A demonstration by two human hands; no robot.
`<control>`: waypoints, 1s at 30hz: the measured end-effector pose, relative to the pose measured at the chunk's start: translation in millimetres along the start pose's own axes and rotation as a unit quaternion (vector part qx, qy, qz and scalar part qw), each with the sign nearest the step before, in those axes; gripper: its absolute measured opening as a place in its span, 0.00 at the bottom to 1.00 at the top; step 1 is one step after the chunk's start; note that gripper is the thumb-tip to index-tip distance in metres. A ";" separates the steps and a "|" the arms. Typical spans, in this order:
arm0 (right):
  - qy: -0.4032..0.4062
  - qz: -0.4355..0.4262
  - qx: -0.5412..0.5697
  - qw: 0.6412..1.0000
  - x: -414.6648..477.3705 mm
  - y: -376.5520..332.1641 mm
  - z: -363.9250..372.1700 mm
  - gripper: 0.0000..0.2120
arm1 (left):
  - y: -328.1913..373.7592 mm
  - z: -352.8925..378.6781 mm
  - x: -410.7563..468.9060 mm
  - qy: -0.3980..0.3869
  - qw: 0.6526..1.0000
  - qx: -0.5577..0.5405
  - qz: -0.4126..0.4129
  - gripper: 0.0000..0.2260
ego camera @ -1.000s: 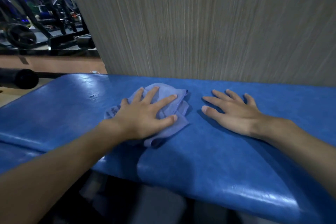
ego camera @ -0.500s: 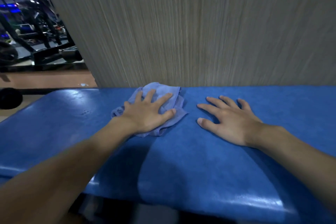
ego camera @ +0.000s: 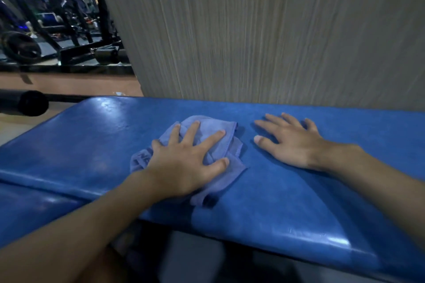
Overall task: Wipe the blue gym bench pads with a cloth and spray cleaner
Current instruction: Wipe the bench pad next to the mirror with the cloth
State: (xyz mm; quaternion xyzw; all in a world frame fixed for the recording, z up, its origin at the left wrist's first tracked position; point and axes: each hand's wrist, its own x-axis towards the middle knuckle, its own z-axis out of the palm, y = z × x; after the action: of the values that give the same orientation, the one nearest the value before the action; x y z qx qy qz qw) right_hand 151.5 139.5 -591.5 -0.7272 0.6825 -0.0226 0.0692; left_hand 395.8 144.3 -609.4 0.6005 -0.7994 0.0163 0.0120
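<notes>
While flat, the left hand (ego camera: 184, 163) presses cloth (ego camera: 220, 132).

Crumpled lavender cloth (ego camera: 211, 145) on glossy blue pad (ego camera: 287, 202)

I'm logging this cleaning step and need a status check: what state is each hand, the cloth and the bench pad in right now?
Left hand: open, fingers spread, pressing on the cloth.
Right hand: open, flat on the bare bench pad.
Cloth: bunched, pinned on the bench pad under the left hand.
Bench pad: glossy; wet or dry cannot be told.
</notes>
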 end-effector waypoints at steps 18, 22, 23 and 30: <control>0.020 -0.004 0.006 1.000 -1.7 -0.5 9.8 0.33 | -11.8 -5.5 87.3 -0.014 1.000 -0.027 -0.003 0.28; 0.001 0.004 0.006 1.000 -1.5 -0.9 6.8 0.30 | -23.4 -2.2 14.3 -0.001 1.000 -0.023 -0.001 0.30; -0.006 0.008 0.001 1.000 -0.5 -1.8 4.2 0.29 | -28.4 -0.6 -3.5 0.010 1.000 -0.010 -0.002 0.32; 0.064 -0.032 0.030 0.997 23.9 -31.5 -7.0 0.27 | -39.7 -2.4 -23.1 0.006 1.000 -0.002 -0.007 0.36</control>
State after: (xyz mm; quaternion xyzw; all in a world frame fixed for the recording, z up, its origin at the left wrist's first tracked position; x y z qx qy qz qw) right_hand 183.5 117.1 -582.0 -0.7431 0.6612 -0.0914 0.0466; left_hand 440.4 155.5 -607.5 0.6057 -0.7953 0.0184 0.0179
